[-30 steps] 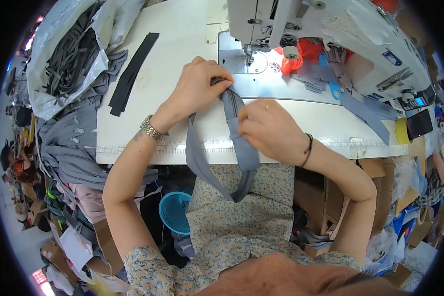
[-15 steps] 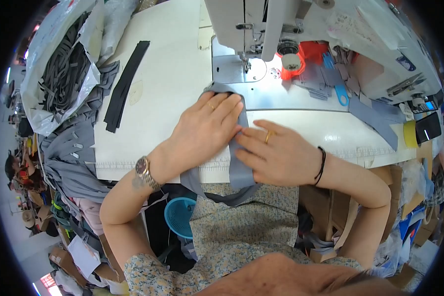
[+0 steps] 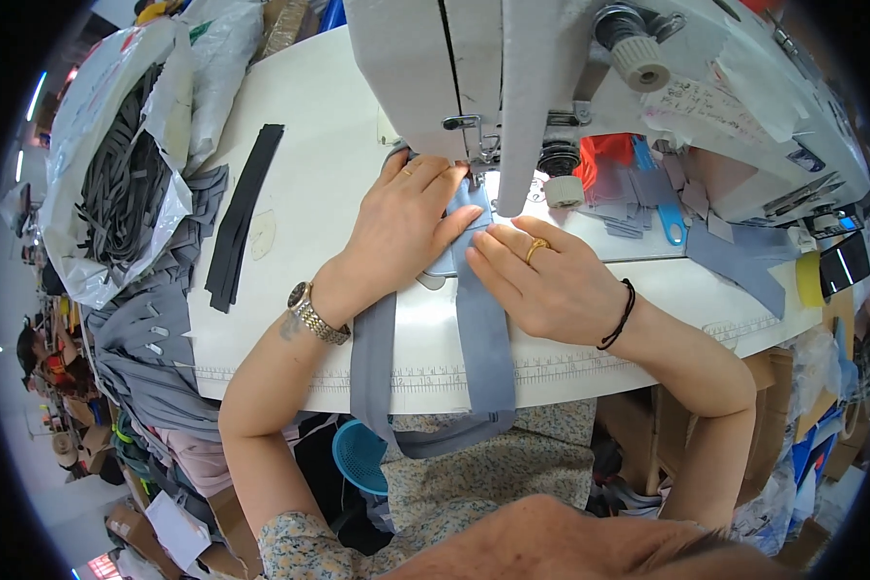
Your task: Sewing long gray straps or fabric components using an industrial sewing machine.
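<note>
A long grey fabric band (image 3: 483, 353) forms a loop whose lower end hangs over the table's front edge. Its upper end lies under the presser foot (image 3: 475, 180) of a white sewing machine (image 3: 406, 72). My left hand (image 3: 401, 227) presses and holds the band just left of the needle, fingers closed together and thumb on the cloth. My right hand (image 3: 556, 280) holds the band's right side with bunched fingertips, close to my left thumb. The fingers' undersides and the cloth beneath my left palm are hidden.
Black strips (image 3: 244, 217) lie on the white table (image 3: 309, 126) at left, beside a white plastic bag (image 3: 63, 193) of grey strips. Right of the needle are small grey pieces (image 3: 614, 208), a blue-handled tool (image 3: 671, 224) and yellow tape (image 3: 807, 278). A blue basket (image 3: 358, 459) sits below.
Both hands have brought the band's upper end forward under the presser foot. The view has shifted, and the machine head looks nearer. The loop's two sides now lie flatter and farther apart.
</note>
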Motion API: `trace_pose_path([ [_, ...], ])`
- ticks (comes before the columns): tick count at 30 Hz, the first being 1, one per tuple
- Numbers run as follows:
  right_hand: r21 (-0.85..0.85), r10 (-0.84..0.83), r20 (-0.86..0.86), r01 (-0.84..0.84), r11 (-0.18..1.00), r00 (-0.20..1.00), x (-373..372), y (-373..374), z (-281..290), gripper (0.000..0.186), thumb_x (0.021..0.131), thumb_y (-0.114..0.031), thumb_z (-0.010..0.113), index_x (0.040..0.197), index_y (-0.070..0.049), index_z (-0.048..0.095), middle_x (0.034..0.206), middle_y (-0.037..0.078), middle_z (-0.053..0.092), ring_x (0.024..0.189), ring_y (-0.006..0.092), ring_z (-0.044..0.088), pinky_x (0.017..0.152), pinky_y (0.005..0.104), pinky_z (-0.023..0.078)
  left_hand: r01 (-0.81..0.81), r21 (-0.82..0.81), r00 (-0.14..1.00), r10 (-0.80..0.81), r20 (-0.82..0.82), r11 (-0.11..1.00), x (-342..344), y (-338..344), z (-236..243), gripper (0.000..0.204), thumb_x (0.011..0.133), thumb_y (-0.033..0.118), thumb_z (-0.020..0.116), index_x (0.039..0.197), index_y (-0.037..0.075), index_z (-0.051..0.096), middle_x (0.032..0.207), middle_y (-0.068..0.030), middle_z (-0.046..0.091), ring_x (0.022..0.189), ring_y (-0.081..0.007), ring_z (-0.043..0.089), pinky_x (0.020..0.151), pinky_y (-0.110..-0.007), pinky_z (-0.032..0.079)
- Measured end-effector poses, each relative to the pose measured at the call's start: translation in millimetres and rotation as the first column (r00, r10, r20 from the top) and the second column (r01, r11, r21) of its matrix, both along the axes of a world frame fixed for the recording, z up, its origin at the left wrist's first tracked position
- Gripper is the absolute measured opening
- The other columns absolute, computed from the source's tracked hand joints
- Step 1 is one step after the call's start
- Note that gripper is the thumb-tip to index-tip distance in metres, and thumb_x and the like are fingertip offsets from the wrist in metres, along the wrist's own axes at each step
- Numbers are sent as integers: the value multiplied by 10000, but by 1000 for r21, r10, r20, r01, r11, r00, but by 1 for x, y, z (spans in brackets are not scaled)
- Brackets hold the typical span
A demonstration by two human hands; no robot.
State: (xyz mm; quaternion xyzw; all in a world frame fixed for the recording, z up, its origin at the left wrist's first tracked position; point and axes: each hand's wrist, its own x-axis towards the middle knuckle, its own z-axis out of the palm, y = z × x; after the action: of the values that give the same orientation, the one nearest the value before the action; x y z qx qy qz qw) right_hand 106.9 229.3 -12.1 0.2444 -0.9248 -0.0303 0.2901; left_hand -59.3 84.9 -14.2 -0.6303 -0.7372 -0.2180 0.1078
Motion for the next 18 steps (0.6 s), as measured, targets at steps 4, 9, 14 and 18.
trace_pose_path([
  [4, 49, -51, -4, 51, 997, 999, 2, -6, -6, 331, 784, -90, 621, 1073, 62, 674, 1116, 184, 680, 1049, 282, 670, 922, 388, 532, 19, 25, 1000, -18, -16, 1000, -5, 2, 3, 379, 856, 238, 722, 1132, -11, 649, 1049, -124, 648, 1029, -285, 622, 1001, -402, 452],
  [9, 162, -34, 6, 32, 986, 999, 6, -8, 1, 348, 809, -126, 609, 1078, 84, 677, 1067, 220, 695, 1014, 314, 682, 887, 381, 529, 105, 49, 989, -99, -114, 993, 3, -12, 0, 318, 834, 180, 732, 1100, 14, 679, 1132, -126, 661, 1079, -305, 641, 917, -400, 524],
  [14, 165, 15, 65, -25, 986, 998, 14, -13, 7, 384, 852, -188, 584, 1121, 70, 675, 1057, 246, 699, 999, 347, 687, 886, 389, 516, 195, 59, 974, -186, -128, 979, -2, -17, 4, 254, 849, 160, 712, 1074, 42, 701, 1173, -123, 676, 1142, -296, 646, 903, -370, 561],
  [18, 51, 8, 143, -16, 999, 990, 14, -15, 7, 372, 872, -193, 575, 1173, 3, 675, 1136, 243, 678, 1031, 368, 676, 916, 412, 508, 164, 39, 986, -165, 5, 986, -5, -17, 1, 314, 851, 110, 717, 1159, 51, 697, 1230, -139, 665, 1164, -330, 640, 919, -414, 550],
])
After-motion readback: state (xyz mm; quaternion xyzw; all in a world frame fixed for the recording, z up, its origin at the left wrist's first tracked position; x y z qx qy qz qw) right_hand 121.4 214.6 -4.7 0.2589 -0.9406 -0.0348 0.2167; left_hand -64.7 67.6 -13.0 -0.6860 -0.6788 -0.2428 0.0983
